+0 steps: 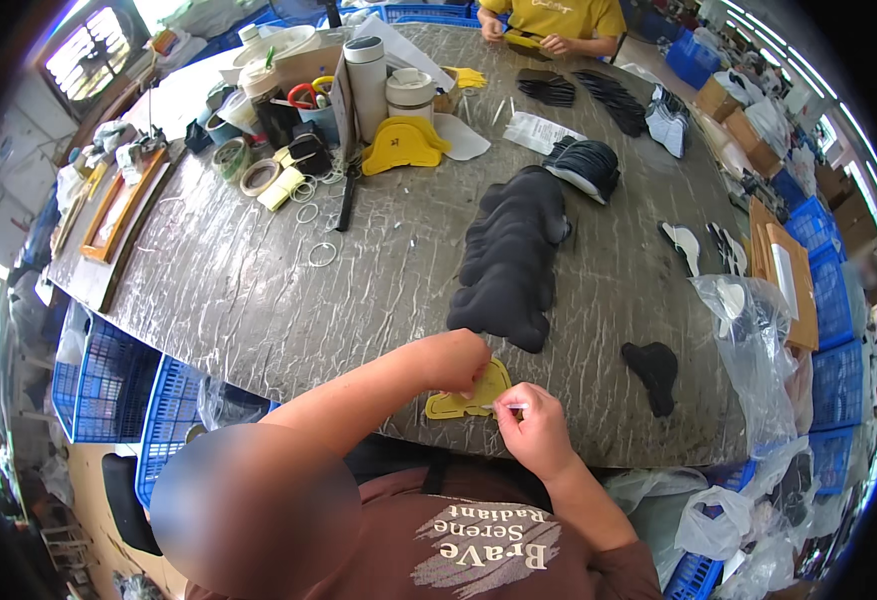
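Observation:
A yellow shaped template lies flat on the dark table at its near edge. My left hand presses down on the template's upper left part. My right hand pinches a thin white pen or marker with its tip at the template's right edge. Just beyond the hands lies a long overlapping row of black cut pieces. A single black piece rests to the right of my right hand.
Tape rolls, rings, scissors, a tall white flask and a yellow form crowd the far left. More black and white stacks lie far right. Another person in yellow works opposite. Blue crates and plastic bags flank the table.

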Available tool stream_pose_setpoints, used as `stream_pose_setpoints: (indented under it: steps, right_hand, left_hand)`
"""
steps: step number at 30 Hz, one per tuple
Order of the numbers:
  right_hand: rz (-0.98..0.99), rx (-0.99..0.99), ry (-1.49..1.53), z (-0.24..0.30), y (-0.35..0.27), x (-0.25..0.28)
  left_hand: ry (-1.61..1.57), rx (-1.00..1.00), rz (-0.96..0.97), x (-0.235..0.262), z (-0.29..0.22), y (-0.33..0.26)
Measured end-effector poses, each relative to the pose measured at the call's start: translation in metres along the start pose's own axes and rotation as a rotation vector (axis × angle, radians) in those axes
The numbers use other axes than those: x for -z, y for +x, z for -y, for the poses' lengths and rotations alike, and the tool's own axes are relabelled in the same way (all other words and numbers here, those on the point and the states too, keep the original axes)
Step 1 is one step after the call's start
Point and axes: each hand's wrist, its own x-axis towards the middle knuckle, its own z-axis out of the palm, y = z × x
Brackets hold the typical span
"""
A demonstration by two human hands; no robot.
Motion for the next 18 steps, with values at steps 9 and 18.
stream_pose_setpoints:
  steps: [9, 18]
  right_hand:
    - [-0.024, -0.033, 0.039, -0.001, -0.004, 0.007]
    - [-0.085, -0.140, 0.107, -0.003, -0.020, 0.019]
  left_hand:
    - [-0.006, 0.026, 0.022, 0.001, -0.002, 0.002]
    - [0.048, -0.029, 0.009, 0.000, 0.001, 0.003]
